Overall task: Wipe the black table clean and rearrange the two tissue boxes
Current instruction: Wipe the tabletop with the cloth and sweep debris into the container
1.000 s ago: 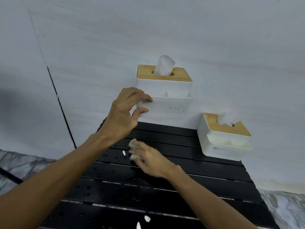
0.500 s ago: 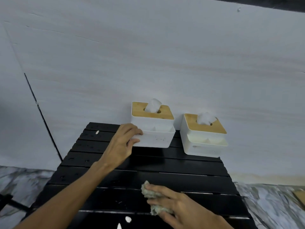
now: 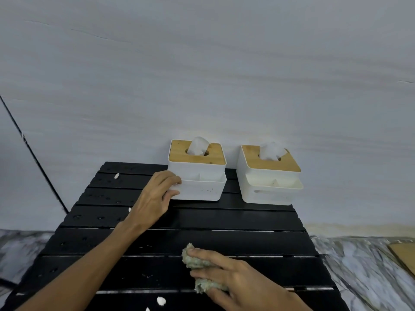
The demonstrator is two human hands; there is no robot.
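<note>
Two white tissue boxes with wooden lids stand side by side at the far edge of the black slatted table (image 3: 235,221), against the wall. My left hand (image 3: 155,198) grips the front left corner of the left tissue box (image 3: 202,176), which rests on the table. The right tissue box (image 3: 269,176) stands free, a small gap away. My right hand (image 3: 229,279) presses a crumpled greenish-grey cloth (image 3: 197,263) onto the table near its front edge. Small white scraps (image 3: 116,175) and dark spots lie on the left slats, and more white scraps (image 3: 160,301) at the front.
A pale wall rises directly behind the table. Marbled grey floor (image 3: 359,265) shows on both sides. A flat brown cardboard piece (image 3: 404,254) lies on the floor at the far right. A thin dark line (image 3: 33,153) runs down the wall at left.
My left hand has brought the left tissue box down from the air onto the table beside the other box. My right hand with the cloth has moved toward the front edge.
</note>
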